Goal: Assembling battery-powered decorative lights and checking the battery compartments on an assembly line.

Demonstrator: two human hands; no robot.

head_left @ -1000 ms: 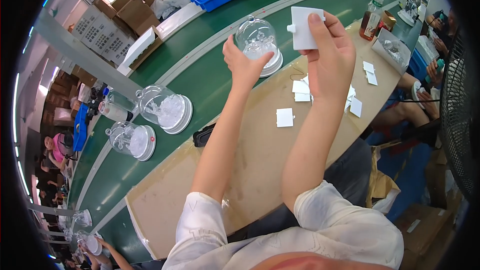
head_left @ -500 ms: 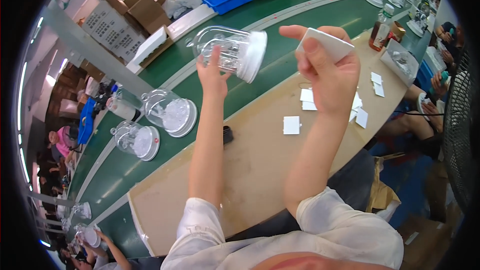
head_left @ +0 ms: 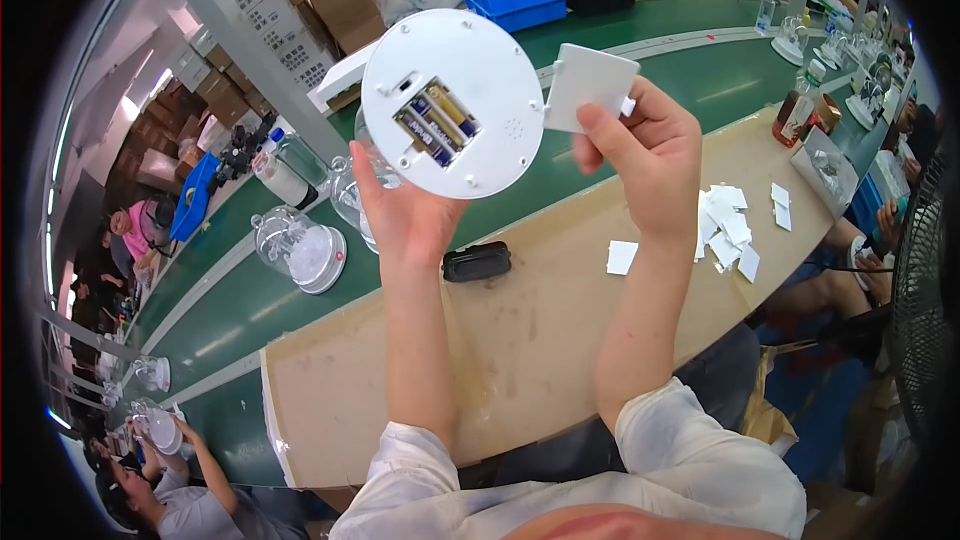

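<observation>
My left hand [head_left: 412, 225] is closed round a clear-domed lamp, held up with its round white base [head_left: 505, 70] toward me. In that base the battery compartment stands uncovered, and batteries [head_left: 440, 123] lie side by side in it. The dome is mostly hidden behind the base. Pinched between the thumb and fingers of my right hand [head_left: 650, 145] is a flat white battery cover [head_left: 592, 80] with small tabs at its edges. The cover is upright just right of the base, near its rim.
On the brown board [head_left: 540, 370] lie a black case [head_left: 477, 262], a single white cover [head_left: 622, 257] and a pile of covers [head_left: 728, 225]. Another domed lamp [head_left: 300, 250] rests on the green belt [head_left: 230, 330]. A drink bottle [head_left: 797, 105] stands right; a co-worker [head_left: 200, 500] sits lower left.
My left hand has turned the lamp from its side so the base faces me, showing the batteries. My right hand has turned the cover upright and brought it close to the base.
</observation>
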